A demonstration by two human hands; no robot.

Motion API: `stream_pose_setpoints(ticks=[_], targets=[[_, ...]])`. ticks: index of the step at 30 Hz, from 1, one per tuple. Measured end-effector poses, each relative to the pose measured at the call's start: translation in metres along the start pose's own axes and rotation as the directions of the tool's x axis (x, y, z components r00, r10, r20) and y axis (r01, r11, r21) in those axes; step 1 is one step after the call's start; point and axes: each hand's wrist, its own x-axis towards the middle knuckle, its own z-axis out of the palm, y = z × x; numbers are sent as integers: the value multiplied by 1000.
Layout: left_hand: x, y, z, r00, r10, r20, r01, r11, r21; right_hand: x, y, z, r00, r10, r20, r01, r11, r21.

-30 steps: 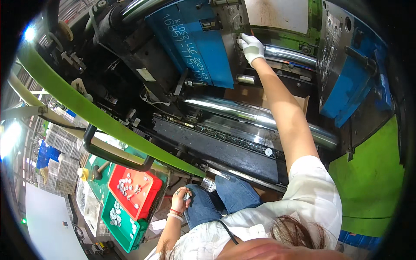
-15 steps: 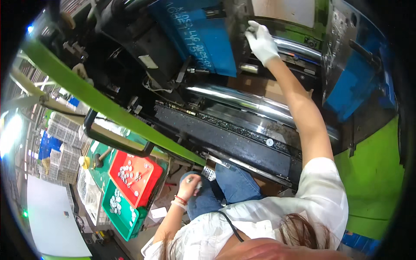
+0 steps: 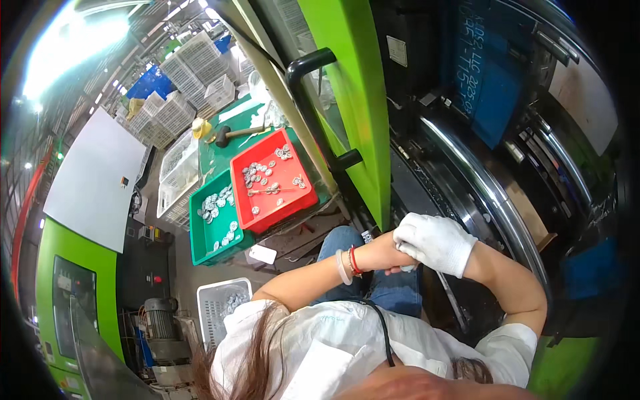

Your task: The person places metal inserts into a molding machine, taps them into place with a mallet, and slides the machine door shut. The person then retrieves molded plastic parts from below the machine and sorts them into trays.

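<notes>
My bare left hand, with a red bracelet and a pale bangle at the wrist, is closed above my lap. A small pale bit shows below its fingers, too hidden to name. From the right, my right hand in a white knit glove meets it, its bent fingers lying over the left fingers. What the gloved fingers hold, if anything, is hidden. Left of my hands, a red bin holds several round silvery metal parts and a thin stick-like tool. A green bin beside it holds more such parts.
Close by on the right stands a green machine door with a black handle. Beyond it are chrome bars and a blue mould block. A mallet lies on the green table; a white basket sits below.
The view has swung left. My right hand has come back from between the mould halves to my left hand, which has moved right over my lap.
</notes>
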Motion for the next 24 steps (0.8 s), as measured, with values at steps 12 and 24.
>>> stream_pose_setpoints(ticks=[12,24], targets=[[-7,9,-17,962,215,-169,-252,939,-236,3,2,-45,948,316,-37,-259,835,485],[0,10,-8,976,198,-88,-212,794,-570,-13,1,-37,936,290,-201,-131,814,565]])
